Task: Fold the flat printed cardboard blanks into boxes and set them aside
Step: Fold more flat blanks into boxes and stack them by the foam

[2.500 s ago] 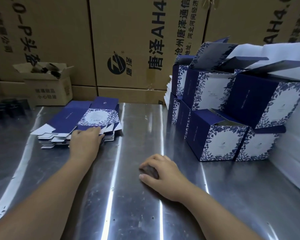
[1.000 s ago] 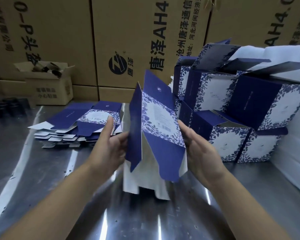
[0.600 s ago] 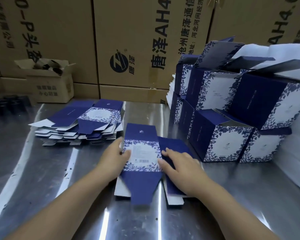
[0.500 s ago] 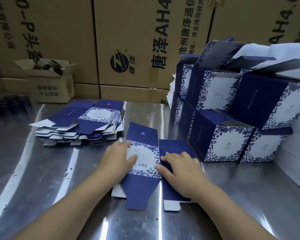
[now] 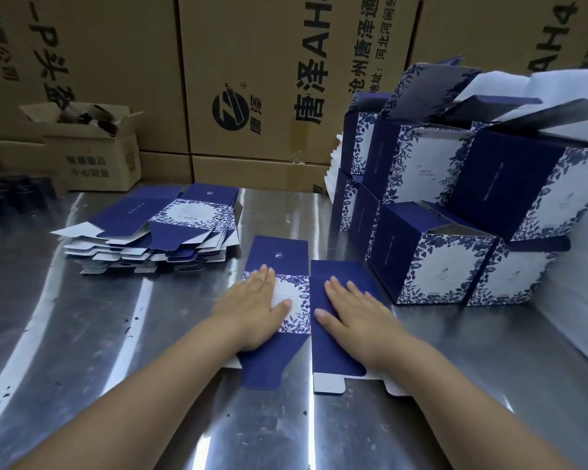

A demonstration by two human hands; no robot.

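Observation:
One flat navy and white floral cardboard blank [image 5: 279, 257] lies on the steel table [image 5: 82, 334] in front of me. My left hand [image 5: 252, 308] presses flat on its white floral panel, fingers straight. My right hand [image 5: 357, 312] presses flat on the plain navy panel beside it. A stack of more flat blanks [image 5: 157, 232] sits to the left rear. Several folded boxes [image 5: 445, 266] with open lids are piled at the right.
Large brown shipping cartons [image 5: 269, 79] wall the back of the table. A small open carton [image 5: 92, 147] holding dark items stands at the back left. White sheeting [image 5: 584, 317] lies along the right edge.
I took a blank off the stack, held it upright in both hands, then laid it down. Both hands have since flattened out and now press it onto the table.

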